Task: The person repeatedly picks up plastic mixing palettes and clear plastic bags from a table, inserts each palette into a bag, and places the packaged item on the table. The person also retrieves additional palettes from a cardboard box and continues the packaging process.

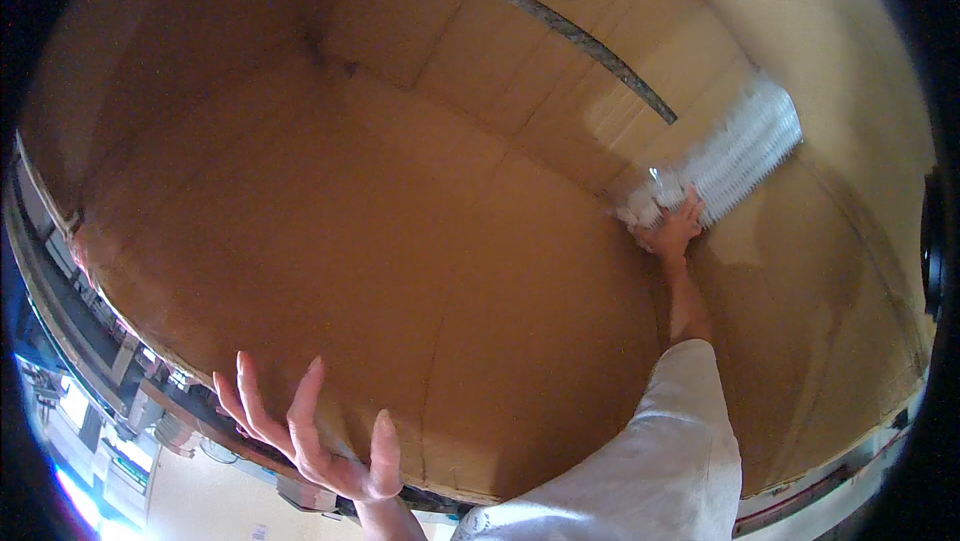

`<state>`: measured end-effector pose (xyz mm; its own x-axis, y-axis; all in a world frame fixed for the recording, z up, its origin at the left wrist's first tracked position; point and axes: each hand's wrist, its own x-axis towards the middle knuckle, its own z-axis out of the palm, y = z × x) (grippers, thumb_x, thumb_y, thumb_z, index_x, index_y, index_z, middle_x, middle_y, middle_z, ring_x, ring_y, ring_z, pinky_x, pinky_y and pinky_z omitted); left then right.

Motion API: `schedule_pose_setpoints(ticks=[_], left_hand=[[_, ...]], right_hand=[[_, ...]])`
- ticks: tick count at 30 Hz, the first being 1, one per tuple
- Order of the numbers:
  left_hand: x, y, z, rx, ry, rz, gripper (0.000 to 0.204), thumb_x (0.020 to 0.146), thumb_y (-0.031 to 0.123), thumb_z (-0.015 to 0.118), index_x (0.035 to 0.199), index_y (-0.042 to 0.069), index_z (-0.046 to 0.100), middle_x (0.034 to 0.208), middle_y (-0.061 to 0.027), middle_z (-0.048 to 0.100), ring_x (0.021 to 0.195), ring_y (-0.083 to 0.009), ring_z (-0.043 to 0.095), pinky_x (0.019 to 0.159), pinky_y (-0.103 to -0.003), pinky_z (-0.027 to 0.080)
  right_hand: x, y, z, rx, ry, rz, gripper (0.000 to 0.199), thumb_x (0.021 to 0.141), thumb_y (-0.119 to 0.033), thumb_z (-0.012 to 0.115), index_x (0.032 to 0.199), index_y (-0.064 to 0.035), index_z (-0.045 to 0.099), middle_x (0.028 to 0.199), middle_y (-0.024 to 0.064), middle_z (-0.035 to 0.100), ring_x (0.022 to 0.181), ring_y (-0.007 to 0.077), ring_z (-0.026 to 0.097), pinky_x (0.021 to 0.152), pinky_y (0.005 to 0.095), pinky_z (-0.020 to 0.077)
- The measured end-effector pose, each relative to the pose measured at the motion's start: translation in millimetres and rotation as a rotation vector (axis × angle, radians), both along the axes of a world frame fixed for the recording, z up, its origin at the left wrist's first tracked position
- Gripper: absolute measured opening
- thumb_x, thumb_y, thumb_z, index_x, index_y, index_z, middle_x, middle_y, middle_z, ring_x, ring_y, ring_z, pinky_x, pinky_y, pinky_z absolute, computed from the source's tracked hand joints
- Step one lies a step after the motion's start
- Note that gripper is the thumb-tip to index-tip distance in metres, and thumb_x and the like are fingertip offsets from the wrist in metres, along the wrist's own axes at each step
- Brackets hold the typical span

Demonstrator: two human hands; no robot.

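Inside a large brown cardboard box (480,271), my right hand (672,231) reaches down to the right far corner. Its fingers grip the near end of a long, whitish, translucent ribbed pack (745,151), which looks like stacked plastic pieces in clear wrap. Crumpled clear film shows by the fingertips. Motion blurs part of the pack, and its kind is not plain. Over the box's near left rim, my left hand (320,436) is raised with fingers spread, holding nothing.
A dark, narrow curved strip (590,46) runs across the far cardboard wall. Beyond the box's left rim stand metal rails and equipment (110,371) with a pale floor (215,501) below. A dark round object (933,246) shows at the right edge of view.
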<state>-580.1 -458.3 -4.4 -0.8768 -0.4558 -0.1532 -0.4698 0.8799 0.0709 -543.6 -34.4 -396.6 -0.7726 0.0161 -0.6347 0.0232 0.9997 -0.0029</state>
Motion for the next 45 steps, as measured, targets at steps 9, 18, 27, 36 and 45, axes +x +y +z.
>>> schedule_pose_setpoints(ticks=[9,18,27,36,45], left_hand=[[-3,2,-2,0.062,0.077,0.014,0.046,0.061,0.04,0.063,0.098,0.013,0.068,0.136,-0.0167,0.04,0.132,-0.0431,0.02,0.103,-0.063,0.016],[6,-4,4,0.049,-0.017,0.022,0.05,0.064,0.047,0.061,0.1,0.013,0.067,0.136,-0.0174,0.039,0.132,-0.0431,0.02,0.103,-0.064,0.016],[-6,2,7,0.005,-0.107,-0.033,0.061,0.075,0.058,0.054,0.11,0.009,0.061,0.14,-0.0219,0.034,0.133,-0.041,0.021,0.106,-0.058,0.013],[-5,2,-7,0.149,0.087,-0.032,0.052,0.067,0.041,0.063,0.11,0.011,0.064,0.138,-0.0154,0.039,0.131,-0.0415,0.023,0.106,-0.055,0.015],[6,6,11,0.492,0.302,0.1,0.067,0.084,0.05,0.051,0.137,0.01,0.037,0.145,-0.009,0.03,0.138,-0.0324,0.015,0.107,-0.049,0.009]], right_hand=[[13,-5,-2,-0.299,0.157,-0.149,0.118,0.045,-0.046,0.086,0.138,-0.0021,0.029,0.144,0.0172,0.019,0.127,0.0376,0.03,0.095,0.0548,0.0375],[-14,-11,2,-0.002,-0.077,0.005,0.091,0.048,-0.071,0.073,0.117,-0.0139,0.061,0.147,0.0268,0.008,0.132,0.0499,0.01,0.092,0.0742,0.0211],[-8,-2,-14,-0.133,0.163,-0.118,0.086,0.044,-0.064,0.079,0.101,-0.0019,0.066,0.139,0.0252,0.026,0.128,0.0452,0.022,0.102,0.0584,0.0227],[-27,-51,74,-0.779,-0.063,-0.46,0.103,0.055,-0.044,0.084,0.134,0.0015,0.034,0.129,0.0159,0.041,0.117,0.0301,0.044,0.096,0.0418,0.0383],[-111,-95,328,-1.228,-0.638,-0.457,0.101,0.061,-0.038,0.082,0.139,-0.0021,0.029,0.139,0.0136,0.036,0.129,0.0294,0.035,0.107,0.0438,0.0264]])
